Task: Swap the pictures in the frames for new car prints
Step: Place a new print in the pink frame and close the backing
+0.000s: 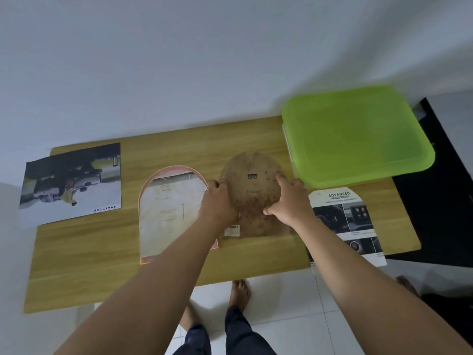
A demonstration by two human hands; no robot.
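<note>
Left hand (218,201) gripping backing board (252,187), right hand (291,199) pressing

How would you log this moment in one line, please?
left hand: grips backing board edge | right hand: presses backing board | arched print: right of board
</note>
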